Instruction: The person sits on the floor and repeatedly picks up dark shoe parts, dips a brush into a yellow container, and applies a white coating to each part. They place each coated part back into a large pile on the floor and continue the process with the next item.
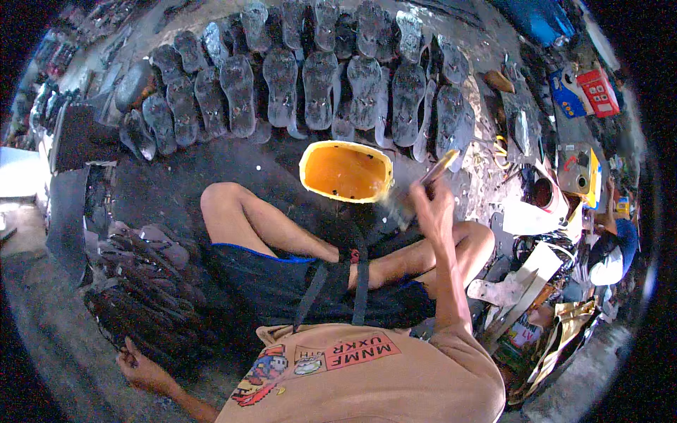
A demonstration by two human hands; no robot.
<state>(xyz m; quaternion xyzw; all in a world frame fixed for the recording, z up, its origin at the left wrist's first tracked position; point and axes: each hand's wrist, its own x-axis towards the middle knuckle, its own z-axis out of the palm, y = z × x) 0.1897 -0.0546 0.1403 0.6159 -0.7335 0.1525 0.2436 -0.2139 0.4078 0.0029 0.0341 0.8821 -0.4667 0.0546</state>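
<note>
My right hand is closed round the slim handle of what looks like a brush. Its yellowish end points up and to the right, and its other end is smeared by motion. Just left of that hand, a yellow-rimmed tub holds amber liquid. Down at the lower left, my left hand has its fingers curled at the edge of a pile of dark sandals. What lies between those fingers, if anything, is too small to make out.
Rows of dark shoe soles lie across the floor beyond the tub. Boxes, one red and one yellow-sided, stand at the right among tools and scraps. Another person sits at the far right. My crossed legs frame the near side.
</note>
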